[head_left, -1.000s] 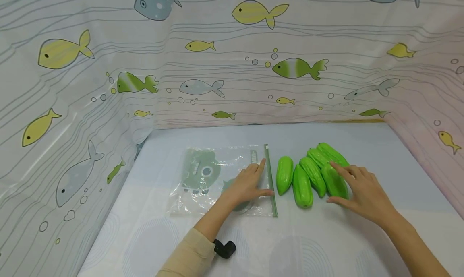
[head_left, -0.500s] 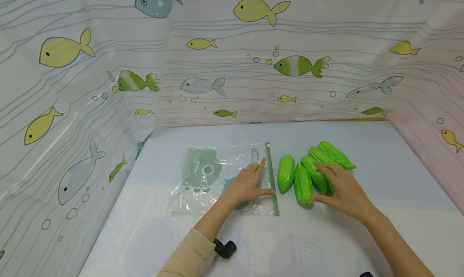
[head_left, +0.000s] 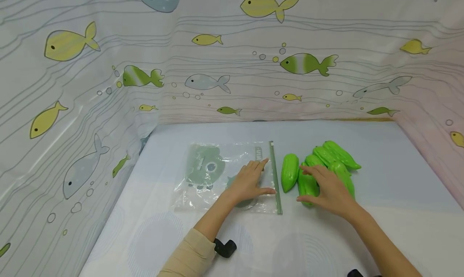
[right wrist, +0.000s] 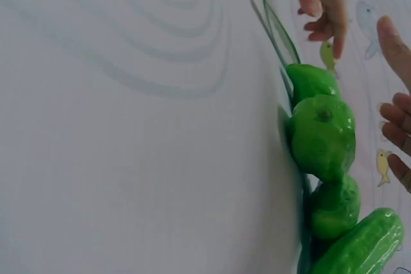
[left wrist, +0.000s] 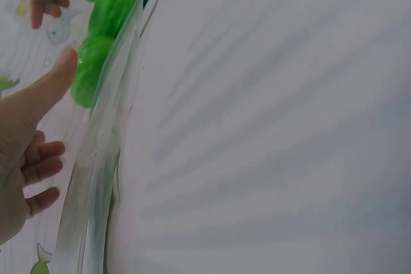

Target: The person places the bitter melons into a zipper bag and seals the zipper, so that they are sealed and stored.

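Observation:
A clear zip bag with green cartoon prints lies flat at mid-table, its green zip strip on the right side. My left hand is over the bag's right part, thumb and fingers spread. Beside the strip, several bright green, bumpy, cucumber-like vegetables lie in a cluster. Above the front ones hovers my right hand, thumb and fingers apart, partly hiding a front vegetable. The right wrist view shows a gap between the right hand and the vegetables.
Fish-printed sheeting rises at the back and both sides of the table. A black wrist-worn piece shows by the left sleeve, and another black piece is near the right forearm.
My right hand has moved left, from the right-hand vegetables to over the front ones, fingers staying spread. My left hand has kept its place over the bag. The head view has shifted slightly.

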Available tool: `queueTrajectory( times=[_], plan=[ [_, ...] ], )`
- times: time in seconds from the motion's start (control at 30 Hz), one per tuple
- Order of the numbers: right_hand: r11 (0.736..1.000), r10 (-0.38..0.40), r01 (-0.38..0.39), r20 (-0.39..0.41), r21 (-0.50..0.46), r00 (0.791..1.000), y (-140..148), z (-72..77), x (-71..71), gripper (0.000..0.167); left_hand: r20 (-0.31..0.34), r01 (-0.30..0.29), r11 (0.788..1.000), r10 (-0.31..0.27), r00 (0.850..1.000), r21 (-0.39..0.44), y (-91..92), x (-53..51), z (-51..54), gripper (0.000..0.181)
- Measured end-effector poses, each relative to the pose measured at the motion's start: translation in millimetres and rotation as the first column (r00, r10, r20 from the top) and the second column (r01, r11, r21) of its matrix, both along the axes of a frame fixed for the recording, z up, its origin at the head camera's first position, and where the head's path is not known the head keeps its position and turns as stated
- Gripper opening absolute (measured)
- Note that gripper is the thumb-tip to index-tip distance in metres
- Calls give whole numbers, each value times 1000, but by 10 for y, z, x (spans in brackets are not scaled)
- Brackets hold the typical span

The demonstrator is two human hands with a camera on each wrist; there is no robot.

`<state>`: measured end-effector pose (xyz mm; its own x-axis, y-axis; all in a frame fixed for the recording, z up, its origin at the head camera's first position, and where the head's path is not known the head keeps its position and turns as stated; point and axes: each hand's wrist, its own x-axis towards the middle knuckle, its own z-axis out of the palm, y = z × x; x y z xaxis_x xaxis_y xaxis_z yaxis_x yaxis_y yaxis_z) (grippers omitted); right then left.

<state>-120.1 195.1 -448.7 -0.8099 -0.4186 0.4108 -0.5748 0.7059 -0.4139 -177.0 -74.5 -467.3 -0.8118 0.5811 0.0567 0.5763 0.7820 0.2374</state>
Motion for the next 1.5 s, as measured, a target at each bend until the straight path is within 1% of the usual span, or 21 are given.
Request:
queueTrajectory(
  times=[0.13, 0.23, 0.3, 0.37, 0.43, 0.53, 0.67, 0.73, 0.9, 0.97, 1.2, 1.3, 1.4, 1.5],
  plan=[
    [1000, 7, -6, 52, -17, 999, -57, -19, 2, 86, 20, -2, 999, 1, 1000, 55, -18, -4, -11, 104],
    [999, 18, -15, 87, -37, 996, -96, -43, 1, 88, 79, -15, 992, 5, 997, 129, -41, -5, -26, 105],
    [999, 25, -20, 102, -48, 994, -124, -56, 0, 89, 115, -21, 982, -1, 993, 189, -55, -4, -25, 106],
    [998, 36, -29, 116, -59, 993, -154, -64, 1, 90, 147, -27, 967, -11, 989, 254, -68, 0, -14, 106],
    [996, 54, -46, 121, -70, 991, -187, -74, -1, 91, 165, -31, 953, -21, 986, 301, -81, 3, -5, 107],
    [995, 74, -64, 135, -79, 988, -233, -86, 1, 92, 171, -24, 937, -38, 985, 349, -100, 6, 6, 108],
    [994, 81, -68, 165, -83, 983, -290, -98, 3, 94, 173, -13, 924, -58, 983, 381, -126, 9, 14, 109],
    [994, 84, -69, 183, -86, 980, -318, -101, 4, 95, 176, -8, 921, -65, 982, 390, -137, 11, 15, 109],
    [993, 97, -80, 222, -84, 970, -386, -115, 15, 94, 172, -1, 925, -70, 983, 379, -166, 6, -5, 108],
    [993, 99, -83, 226, -78, 969, -411, -124, 19, 93, 168, 3, 928, -71, 983, 373, -178, 1, -16, 107],
    [994, 107, -100, 183, -48, 977, -480, -171, 12, 94, 203, -2, 934, -76, 976, 358, -208, -2, -58, 106],
    [994, 107, -100, 188, -47, 976, -507, -177, 15, 94, 219, -7, 937, -75, 973, 350, -215, 4, -62, 106],
    [996, 85, -82, 201, -26, 976, -534, -171, 32, 93, 244, -20, 941, -67, 967, 338, -217, 15, -61, 106],
    [999, 25, -30, 198, 24, 980, -561, -158, 67, 87, 274, -37, 948, -54, 960, 317, -224, 22, -63, 106]
  ],
)
